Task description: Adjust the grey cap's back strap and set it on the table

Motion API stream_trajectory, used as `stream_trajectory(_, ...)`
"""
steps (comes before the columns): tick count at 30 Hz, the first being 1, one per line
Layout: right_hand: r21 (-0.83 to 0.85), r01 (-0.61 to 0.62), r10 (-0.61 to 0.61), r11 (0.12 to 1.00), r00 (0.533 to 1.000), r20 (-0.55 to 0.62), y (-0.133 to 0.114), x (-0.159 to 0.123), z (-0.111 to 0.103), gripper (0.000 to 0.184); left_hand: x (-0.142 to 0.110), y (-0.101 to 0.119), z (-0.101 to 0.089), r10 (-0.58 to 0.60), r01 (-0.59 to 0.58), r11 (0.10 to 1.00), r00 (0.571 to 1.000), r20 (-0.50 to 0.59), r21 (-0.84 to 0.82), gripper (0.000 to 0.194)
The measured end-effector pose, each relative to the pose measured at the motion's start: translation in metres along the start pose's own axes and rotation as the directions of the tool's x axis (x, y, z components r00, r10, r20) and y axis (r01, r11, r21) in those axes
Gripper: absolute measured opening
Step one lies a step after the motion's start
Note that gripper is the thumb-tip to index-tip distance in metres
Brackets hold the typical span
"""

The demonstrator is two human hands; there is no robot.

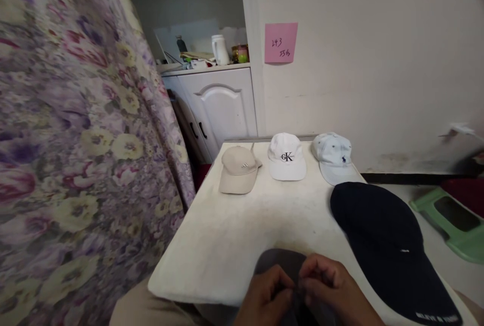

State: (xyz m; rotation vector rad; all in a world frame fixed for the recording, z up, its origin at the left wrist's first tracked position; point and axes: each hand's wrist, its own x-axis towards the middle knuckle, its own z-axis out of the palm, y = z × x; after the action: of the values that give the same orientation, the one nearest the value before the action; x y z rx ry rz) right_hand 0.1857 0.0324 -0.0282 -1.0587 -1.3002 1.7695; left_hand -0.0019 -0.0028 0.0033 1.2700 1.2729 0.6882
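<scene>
At the near edge of a small white table (227, 235) lies a dark grey cap (278, 261). Both my hands grip it at its near side. My left hand (266, 295) is closed with fingers pinching the fabric. My right hand (333, 288) is closed beside it, fingertips touching the same spot. A large navy cap (389, 245) lies right of my hands. Along the far edge stand a beige cap (239, 169), a white cap with a black logo (286, 157) and a pale blue cap (335, 157).
A floral curtain (75, 139) hangs along the left. Behind the table are a white wall with a pink note (280, 42) and a white cabinet (219, 104) with clutter on top. A green plastic stool (449, 220) stands on the floor at right.
</scene>
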Motion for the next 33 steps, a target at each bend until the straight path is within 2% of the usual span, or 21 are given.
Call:
stream_trajectory(4,0.062,0.012,-0.013,0.998,1.0,0.018,0.011,0.001,-0.004,0.02,0.001,-0.001,-0.003,0.012,-0.011,0.998,1.0,0.011,-0.065,0.013)
stream_trajectory(9,0.157,-0.004,-0.014,0.988,0.993,0.116,0.025,-0.001,-0.006,0.025,-0.001,0.002,-0.002,0.0,0.0,0.998,1.0,-0.001,-0.064,0.013)
stream_trajectory(12,0.183,-0.014,-0.008,0.983,0.993,0.12,0.027,-0.002,-0.005,0.027,-0.003,0.006,-0.002,-0.022,0.022,0.999,1.0,0.001,-0.04,0.015)
stream_trajectory(18,0.172,-0.013,-0.009,0.985,0.991,0.132,0.02,-0.001,-0.001,0.026,-0.002,0.01,-0.001,-0.036,0.036,0.999,0.999,0.016,0.035,0.015)
stream_trajectory(25,0.155,-0.021,-0.002,0.988,0.989,0.147,0.015,-0.004,0.001,0.025,-0.001,0.009,-0.002,-0.037,0.036,0.999,0.997,0.067,0.015,0.02)
stream_trajectory(28,0.12,-0.017,-0.002,0.993,0.988,0.157,0.011,-0.005,0.001,0.026,-0.002,0.006,0.0,-0.032,0.031,0.999,0.999,0.044,0.035,0.017)
stream_trajectory(30,0.107,-0.006,-0.011,0.994,0.987,0.159,0.007,-0.006,0.001,0.027,-0.001,0.006,0.001,-0.025,0.025,1.0,0.999,0.038,0.002,0.016)
stream_trajectory(33,0.132,0.042,-0.06,0.99,0.99,0.13,0.004,-0.008,0.001,0.019,0.001,0.004,0.001,0.005,0.004,0.988,0.998,0.062,-0.153,0.017)
